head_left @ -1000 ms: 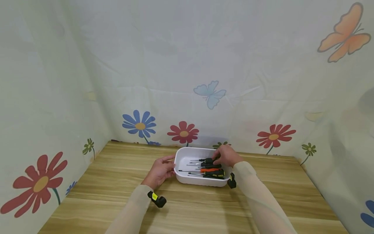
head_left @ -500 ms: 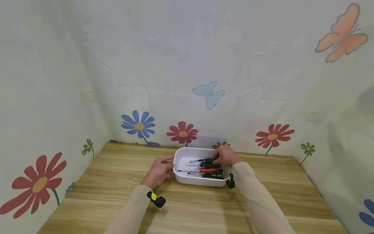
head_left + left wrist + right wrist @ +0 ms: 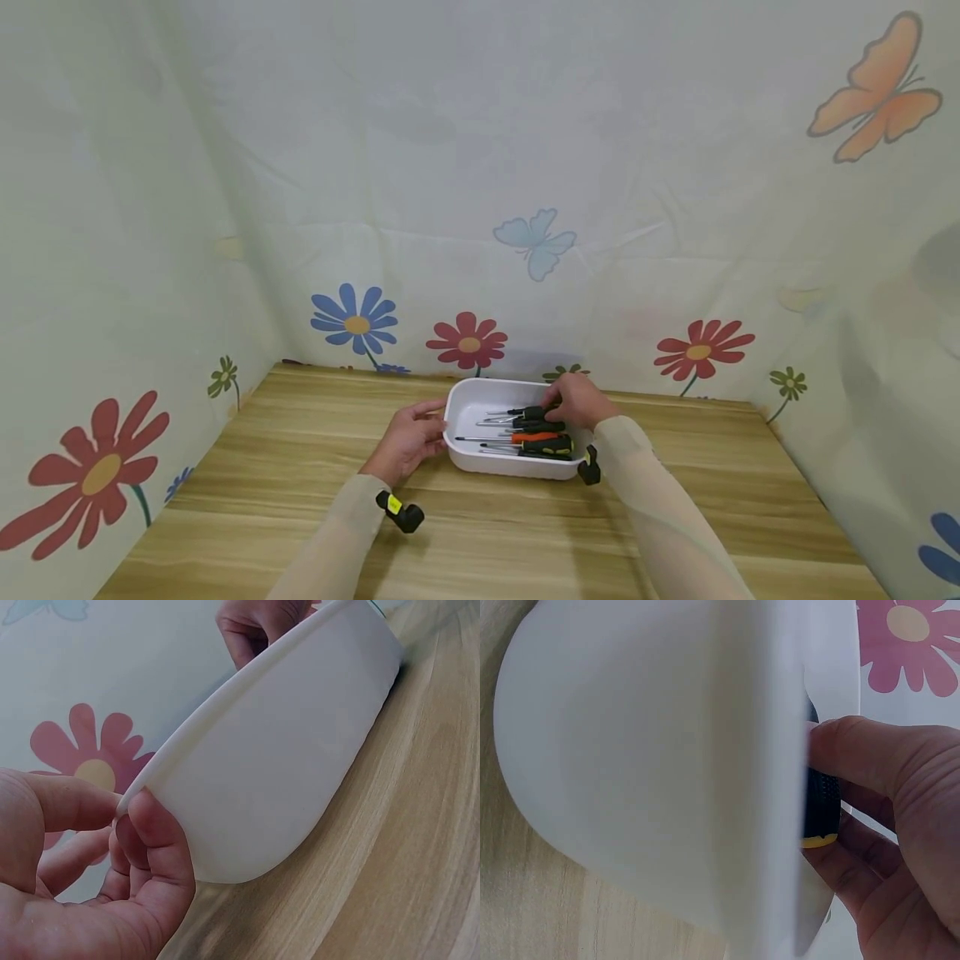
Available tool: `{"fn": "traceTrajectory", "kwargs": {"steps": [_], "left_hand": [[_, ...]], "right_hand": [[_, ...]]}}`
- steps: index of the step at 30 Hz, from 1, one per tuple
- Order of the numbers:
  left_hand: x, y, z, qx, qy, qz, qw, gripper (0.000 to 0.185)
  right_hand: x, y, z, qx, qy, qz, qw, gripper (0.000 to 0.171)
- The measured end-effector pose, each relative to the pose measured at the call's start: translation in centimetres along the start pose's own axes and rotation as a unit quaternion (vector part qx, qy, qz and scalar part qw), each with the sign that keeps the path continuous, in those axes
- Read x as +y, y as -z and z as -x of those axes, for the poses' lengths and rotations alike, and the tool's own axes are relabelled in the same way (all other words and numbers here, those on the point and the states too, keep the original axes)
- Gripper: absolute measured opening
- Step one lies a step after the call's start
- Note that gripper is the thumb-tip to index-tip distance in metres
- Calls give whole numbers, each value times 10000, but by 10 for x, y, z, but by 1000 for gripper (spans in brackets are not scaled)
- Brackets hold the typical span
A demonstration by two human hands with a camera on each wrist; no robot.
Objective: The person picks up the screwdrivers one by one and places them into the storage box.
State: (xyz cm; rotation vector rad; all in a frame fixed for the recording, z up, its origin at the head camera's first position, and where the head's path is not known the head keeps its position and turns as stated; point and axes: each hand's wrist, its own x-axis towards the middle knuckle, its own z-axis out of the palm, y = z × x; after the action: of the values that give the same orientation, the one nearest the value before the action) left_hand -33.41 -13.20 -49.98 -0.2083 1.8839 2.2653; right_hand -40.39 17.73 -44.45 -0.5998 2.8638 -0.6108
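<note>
A white plastic bin (image 3: 506,467) stands on the table and holds several screwdrivers lying side by side, their shafts pointing left. My left hand (image 3: 408,437) pinches the bin's left rim; in the left wrist view the fingertips (image 3: 154,817) close on its edge. Inside the right end, my right hand (image 3: 583,402) grips the handle of a black screwdriver (image 3: 532,412) at the back of the row. That handle (image 3: 823,806) shows a yellow end in the right wrist view. Nearer the front lie an orange-handled screwdriver (image 3: 534,437) and a black-and-yellow one (image 3: 553,446).
The bin rests toward the back of a wood-grain table (image 3: 480,542). Behind and beside the table hangs a pale curtain (image 3: 420,150) printed with flowers and butterflies. A small black device (image 3: 403,512) is strapped at my left wrist, another (image 3: 589,465) at my right.
Hardly anything differs: both hands keep their places on the bin and the screwdriver. The whole view has shifted very slightly.
</note>
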Motion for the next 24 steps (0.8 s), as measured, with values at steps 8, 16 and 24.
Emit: {"fn": "traceTrajectory", "kwargs": {"steps": [8, 16, 24], "left_hand": [[-1, 1, 0, 27, -38, 3, 10000, 50], [0, -1, 1, 2, -37, -31, 10000, 51], [0, 0, -2, 47, 5, -94, 9999, 49]], "right_hand": [[-2, -2, -1, -24, -128, 80, 9999, 12], [-2, -2, 0, -41, -130, 81, 9999, 11], [-3, -1, 2, -30, -106, 53, 9999, 13]]}}
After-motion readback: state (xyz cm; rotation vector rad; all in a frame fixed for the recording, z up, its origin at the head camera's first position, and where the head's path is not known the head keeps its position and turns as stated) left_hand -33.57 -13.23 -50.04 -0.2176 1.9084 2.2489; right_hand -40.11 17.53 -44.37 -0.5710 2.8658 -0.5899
